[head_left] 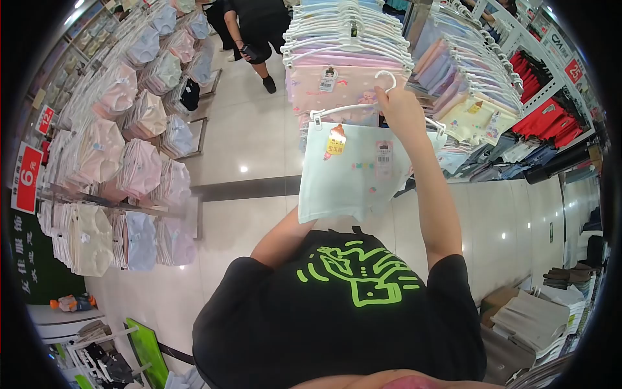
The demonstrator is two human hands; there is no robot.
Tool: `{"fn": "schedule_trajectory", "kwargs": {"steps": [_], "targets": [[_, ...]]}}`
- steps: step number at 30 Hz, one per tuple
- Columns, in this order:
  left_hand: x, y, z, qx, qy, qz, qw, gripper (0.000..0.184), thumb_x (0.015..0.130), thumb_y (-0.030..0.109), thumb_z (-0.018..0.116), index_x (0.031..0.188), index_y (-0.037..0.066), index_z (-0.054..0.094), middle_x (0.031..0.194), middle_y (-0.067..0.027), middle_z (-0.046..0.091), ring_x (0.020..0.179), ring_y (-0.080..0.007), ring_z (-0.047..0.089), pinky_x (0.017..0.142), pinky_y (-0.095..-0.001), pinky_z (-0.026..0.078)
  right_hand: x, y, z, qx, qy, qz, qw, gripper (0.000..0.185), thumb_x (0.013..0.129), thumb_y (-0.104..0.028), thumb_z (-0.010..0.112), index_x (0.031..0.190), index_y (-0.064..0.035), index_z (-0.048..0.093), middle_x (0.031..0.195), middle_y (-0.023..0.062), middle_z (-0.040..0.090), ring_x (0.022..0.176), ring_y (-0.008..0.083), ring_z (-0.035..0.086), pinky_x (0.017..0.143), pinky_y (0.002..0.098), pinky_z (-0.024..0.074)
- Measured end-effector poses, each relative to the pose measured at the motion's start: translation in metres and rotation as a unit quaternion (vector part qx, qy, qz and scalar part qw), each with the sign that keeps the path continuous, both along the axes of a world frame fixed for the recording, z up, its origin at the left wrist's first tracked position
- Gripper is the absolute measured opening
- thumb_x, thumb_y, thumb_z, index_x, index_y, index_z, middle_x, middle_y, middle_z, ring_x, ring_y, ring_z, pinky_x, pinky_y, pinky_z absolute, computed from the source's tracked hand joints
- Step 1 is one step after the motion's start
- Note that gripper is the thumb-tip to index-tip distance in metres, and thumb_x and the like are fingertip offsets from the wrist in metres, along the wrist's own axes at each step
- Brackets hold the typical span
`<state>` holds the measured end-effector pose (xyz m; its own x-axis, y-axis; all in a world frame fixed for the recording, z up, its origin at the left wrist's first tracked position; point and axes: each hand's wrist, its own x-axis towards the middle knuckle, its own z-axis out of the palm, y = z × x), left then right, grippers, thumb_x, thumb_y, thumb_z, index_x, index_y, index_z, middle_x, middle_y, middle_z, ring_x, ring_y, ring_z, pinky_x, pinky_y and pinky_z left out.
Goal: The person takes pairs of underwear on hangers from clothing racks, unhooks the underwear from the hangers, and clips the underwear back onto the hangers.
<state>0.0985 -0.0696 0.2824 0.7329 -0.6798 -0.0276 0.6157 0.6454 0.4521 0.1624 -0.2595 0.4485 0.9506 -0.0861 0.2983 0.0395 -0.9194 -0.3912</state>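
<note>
My right hand point(400, 111) is closed around the white hanger point(355, 108), just below its hook. From the hanger's clips hangs a pair of pale mint children's shorts point(337, 172). A yellow bottle-shaped tag and a clear barcode label sit on the front of the shorts, beside small coloured prints. My left forearm point(285, 238) reaches up behind the shorts, which hide the hand and its fingers. Just beyond the shorts, a pink printed garment point(350, 91) hangs at the front of a rack of pastel clothes on white hangers.
Stacked pastel underwear point(120, 146) hangs on a tall rack at left, with a red price sign point(27, 176). More pastel garments point(476, 117) and red clothes point(551, 123) hang at right. A person point(256, 32) stands in the tiled aisle ahead. Folded clothes point(531, 318) lie at lower right.
</note>
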Motion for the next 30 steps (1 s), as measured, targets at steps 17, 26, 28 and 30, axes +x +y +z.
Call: {"fn": "schedule_trajectory", "kwargs": {"steps": [17,26,28,30], "targets": [[0.03,0.004,0.075,0.386,-0.308,0.307,0.814,0.033,0.095,0.028,0.035,0.089,0.0,0.052,0.075,-0.0023,0.054,0.069,-0.0105,0.047,0.066,-0.0253,0.04,-0.018,-0.013,-0.017,0.034,0.057,-0.001,0.998,0.05,0.087,-0.038,0.043,0.065,0.004,0.06,0.068,0.0188,0.061,0.067,0.0338,0.059,0.063,0.0407,0.0442],[0.011,-0.01,0.08,0.462,-0.37,0.295,0.75,0.034,0.096,0.028,0.033,0.088,-0.001,0.051,0.062,-0.0073,0.047,0.057,-0.0125,0.042,0.054,-0.0285,0.035,-0.057,0.034,-0.011,0.219,-0.121,0.171,0.953,0.025,0.086,-0.019,0.053,0.097,0.0035,0.054,0.089,0.0139,0.06,0.082,0.0271,0.058,0.069,0.0349,0.0439],[0.012,-0.016,0.078,0.44,-0.403,0.32,0.736,0.032,0.095,0.025,0.035,0.09,-0.001,0.052,0.061,-0.007,0.047,0.055,-0.0131,0.043,0.051,-0.0285,0.034,-0.058,0.042,-0.015,0.343,0.116,0.188,0.913,0.02,0.084,-0.014,0.054,0.096,0.0033,0.054,0.085,0.0127,0.061,0.068,0.024,0.058,0.062,0.0309,0.0452],[0.013,-0.015,0.075,0.454,-0.393,0.301,0.741,0.031,0.095,0.024,0.036,0.09,-0.001,0.052,0.06,-0.0065,0.047,0.054,-0.0128,0.042,0.05,-0.0284,0.033,-0.054,0.044,-0.025,0.351,0.088,0.185,0.914,0.018,0.083,-0.011,0.055,0.095,0.0033,0.054,0.08,0.0125,0.06,0.062,0.0222,0.057,0.058,0.029,0.0444]]}}
